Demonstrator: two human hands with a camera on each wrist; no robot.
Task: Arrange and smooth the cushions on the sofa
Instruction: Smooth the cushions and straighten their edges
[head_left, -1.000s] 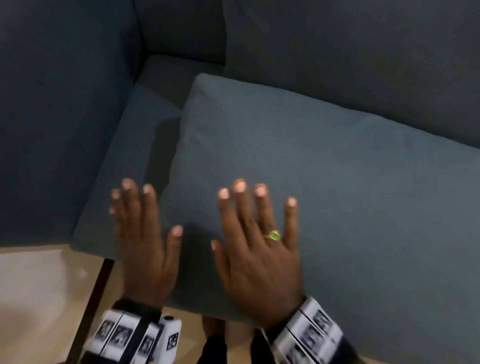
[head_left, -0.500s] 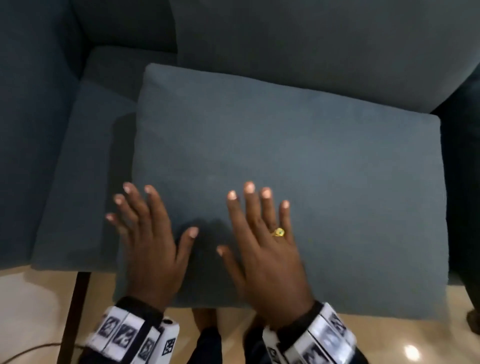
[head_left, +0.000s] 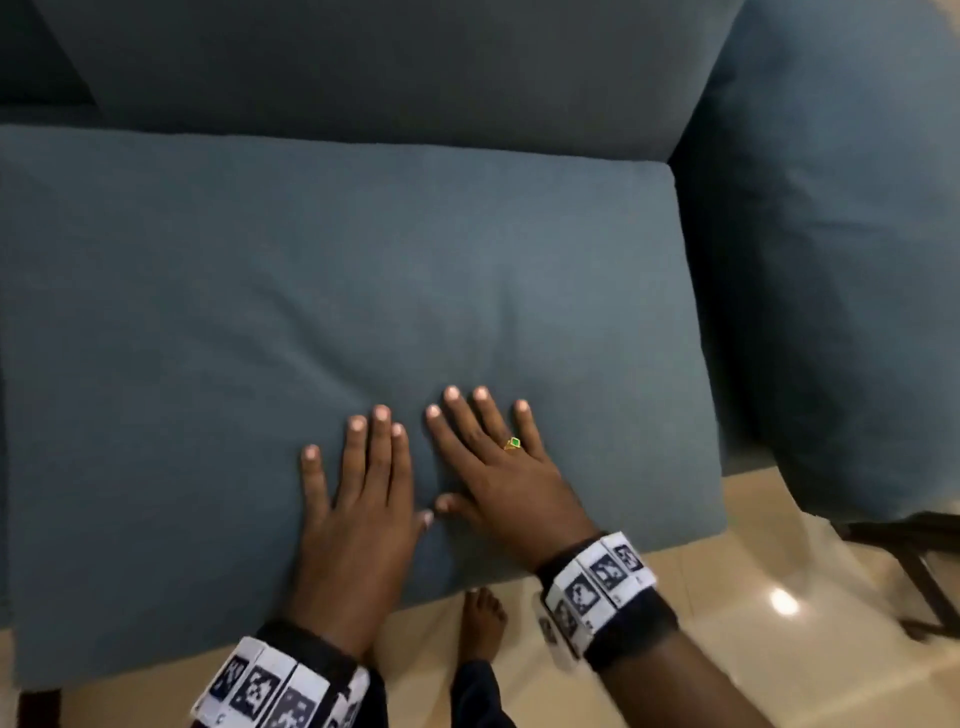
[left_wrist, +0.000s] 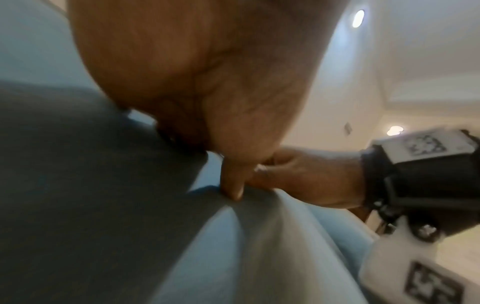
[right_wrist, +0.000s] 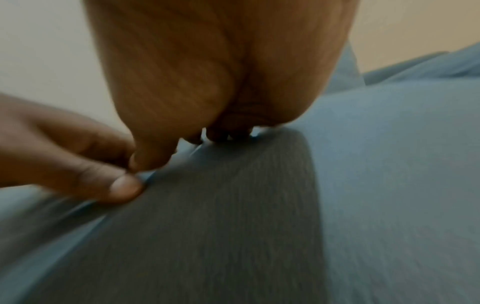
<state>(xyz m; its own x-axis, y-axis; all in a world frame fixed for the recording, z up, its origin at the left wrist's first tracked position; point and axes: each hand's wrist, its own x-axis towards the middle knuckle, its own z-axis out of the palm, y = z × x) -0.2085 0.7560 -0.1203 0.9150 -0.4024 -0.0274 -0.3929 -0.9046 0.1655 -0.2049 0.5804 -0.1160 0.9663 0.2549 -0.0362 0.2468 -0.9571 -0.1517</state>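
Note:
A large blue-grey cushion (head_left: 311, 291) lies flat on the sofa seat, its front edge overhanging the floor. My left hand (head_left: 363, 493) and my right hand (head_left: 498, 467) press side by side on its front middle, palms down and fingers straight, thumbs nearly touching. The right hand wears a gold ring with a green stone. The left wrist view shows my left hand (left_wrist: 207, 92) from below on the cushion (left_wrist: 91, 205), with the fabric dented under its thumb. My right hand (right_wrist: 221, 72) bears on the same cushion (right_wrist: 389, 185) in the right wrist view.
The sofa backrest (head_left: 389, 67) rises behind the cushion. A second blue-grey cushion (head_left: 841, 260) stands at the right. Below the front edge is a shiny beige floor (head_left: 727, 649) with my bare foot (head_left: 483, 618) and a dark leg frame (head_left: 919, 571) at right.
Both hands have slid rightwards along the cushion's front and drawn together until the thumbs nearly meet. The view has shifted right, bringing the second cushion into sight.

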